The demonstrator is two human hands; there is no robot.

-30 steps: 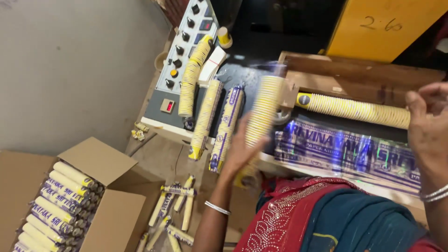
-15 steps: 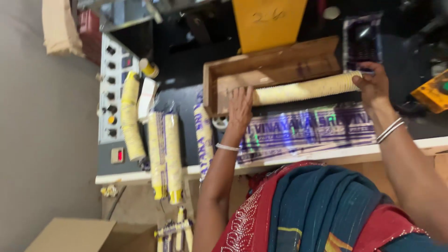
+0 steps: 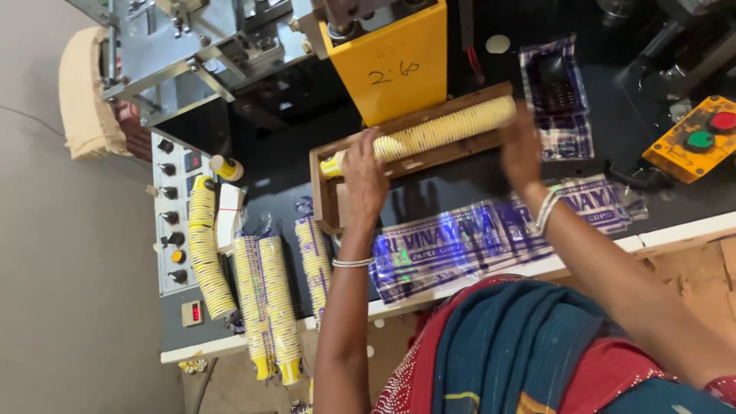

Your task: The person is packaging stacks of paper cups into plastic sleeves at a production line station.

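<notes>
A long stack of yellow paper cups (image 3: 437,132) lies on its side in a wooden tray (image 3: 328,207) on the black machine table. My left hand (image 3: 365,178) grips the stack near its left end. My right hand (image 3: 521,149) holds its right end, slightly blurred. Under my forearms lies a flat clear plastic sleeve with blue print (image 3: 475,238), spread along the table's front edge.
Bagged cup stacks (image 3: 268,299) and a loose stack (image 3: 203,245) lie on a grey control panel with knobs (image 3: 172,222) at left. A yellow machine housing (image 3: 391,61) stands behind the tray. An orange button box (image 3: 694,138) sits at right.
The view has shifted closer over the table. Both hands have moved up onto the cup stack in the wooden tray; the left hand rested on the plastic sleeve before.
</notes>
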